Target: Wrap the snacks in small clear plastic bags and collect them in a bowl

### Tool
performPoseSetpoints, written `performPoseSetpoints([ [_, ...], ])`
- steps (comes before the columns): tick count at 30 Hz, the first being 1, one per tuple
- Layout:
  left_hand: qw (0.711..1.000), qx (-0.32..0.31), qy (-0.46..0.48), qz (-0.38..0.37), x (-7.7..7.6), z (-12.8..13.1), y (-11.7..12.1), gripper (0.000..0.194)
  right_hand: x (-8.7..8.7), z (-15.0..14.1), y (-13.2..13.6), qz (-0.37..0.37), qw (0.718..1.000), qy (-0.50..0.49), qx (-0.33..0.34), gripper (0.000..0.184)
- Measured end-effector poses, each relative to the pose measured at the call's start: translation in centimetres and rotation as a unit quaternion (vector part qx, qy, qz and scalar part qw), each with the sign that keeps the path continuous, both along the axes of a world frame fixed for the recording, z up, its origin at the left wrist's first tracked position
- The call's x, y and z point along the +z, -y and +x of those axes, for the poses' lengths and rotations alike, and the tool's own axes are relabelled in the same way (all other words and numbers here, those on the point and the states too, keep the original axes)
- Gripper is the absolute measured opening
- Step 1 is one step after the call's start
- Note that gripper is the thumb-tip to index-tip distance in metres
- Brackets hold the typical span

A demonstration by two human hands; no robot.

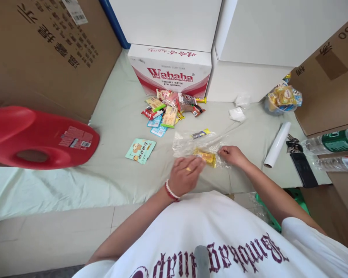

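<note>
A clear plastic bag (pixel 181 143) lies flat on the cloth-covered table in front of me. On it are a shiny yellow snack packet (pixel 208 157) and a smaller yellow-and-dark packet (pixel 200 134). My left hand (pixel 187 173), with a beaded bracelet at the wrist, rests at the left end of the yellow packet, fingers stretched out and lying flat. The right edge of the bag is pinched in the closed fingers of my right hand (pixel 231 155). A light green pouch (pixel 140 150) lies to the left.
Mixed snack packets (pixel 170 116) are piled before a Wahaha water carton (pixel 171 73). A red jug (pixel 46 137) stands left. Rightward are crumpled white tissue (pixel 237 114), a white roll (pixel 277 144), a snack tub (pixel 282 101), keys (pixel 293 144), a black wallet-like item (pixel 304 170) and bottles (pixel 333 141).
</note>
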State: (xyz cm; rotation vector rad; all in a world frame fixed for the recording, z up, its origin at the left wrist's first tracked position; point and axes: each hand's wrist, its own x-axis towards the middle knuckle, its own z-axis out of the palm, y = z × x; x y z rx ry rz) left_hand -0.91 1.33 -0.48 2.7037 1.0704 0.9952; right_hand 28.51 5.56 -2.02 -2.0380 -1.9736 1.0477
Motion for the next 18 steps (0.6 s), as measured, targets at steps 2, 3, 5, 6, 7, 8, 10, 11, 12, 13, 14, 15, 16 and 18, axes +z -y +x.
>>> performPoseSetpoints([
  [2, 0.996, -0.02, -0.069, -0.061, -0.6, 2.4, -0.5, 0.04, 0.9, 0.1, -0.7, -0.016, 0.999, 0.025, 0.024, 0.03],
  [3, 0.991, -0.011, -0.095, -0.092, -1.1, 3.3, -1.0, 0.04, 1.4, 0.1, -1.2, -0.013, 0.998, 0.047, 0.035, 0.028],
  [5, 0.981, 0.01, -0.13, -0.142, -1.8, 4.5, -2.2, 0.039, 2.5, -0.1, -2.5, 0.033, 0.993, 0.099, 0.047, 0.028],
  [6, 0.977, 0.015, -0.139, -0.159, -2.0, 4.7, -2.7, 0.039, 2.9, -0.4, -3.3, 0.073, 0.989, 0.121, 0.046, 0.03],
  [7, 0.974, 0.016, -0.144, -0.171, -2.1, 4.8, -3.0, 0.039, 3.2, -0.9, -4.2, 0.114, 0.983, 0.136, 0.043, 0.032],
  [8, 0.973, 0.014, -0.146, -0.18, -2.1, 4.7, -3.2, 0.04, 3.2, -1.4, -5.1, 0.146, 0.978, 0.142, 0.04, 0.034],
  [10, 0.971, 0.006, -0.142, -0.191, -2.0, 4.5, -3.2, 0.04, 2.7, -2.8, -6.9, 0.164, 0.977, 0.128, 0.044, 0.038],
  [11, 0.971, 0.004, -0.137, -0.196, -1.9, 4.4, -3.1, 0.041, 2.3, -3.5, -7.7, 0.149, 0.981, 0.112, 0.044, 0.04],
  [12, 0.971, 0.003, -0.13, -0.201, -1.9, 4.3, -3.0, 0.042, 1.9, -4.0, -8.5, 0.127, 0.986, 0.096, 0.044, 0.04],
  [13, 0.971, 0.004, -0.123, -0.205, -1.9, 4.2, -2.8, 0.042, 1.5, -4.5, -9.1, 0.102, 0.991, 0.08, 0.043, 0.037],
  [14, 0.971, 0.006, -0.116, -0.209, -2.0, 4.2, -2.7, 0.043, 1.3, -4.7, -9.5, 0.08, 0.994, 0.066, 0.044, 0.031],
  [15, 0.971, 0.007, -0.111, -0.212, -2.1, 4.2, -2.6, 0.043, 1.2, -4.8, -9.7, 0.064, 0.995, 0.056, 0.047, 0.023],
  [16, 0.971, 0.009, -0.108, -0.213, -2.2, 4.3, -2.5, 0.042, 1.4, -4.7, -9.7, 0.057, 0.996, 0.044, 0.053, 0.017],
  [18, 0.972, 0.012, -0.105, -0.211, -2.3, 4.4, -2.5, 0.04, 2.1, -4.2, -8.8, 0.064, 0.995, -0.002, 0.07, 0.016],
])
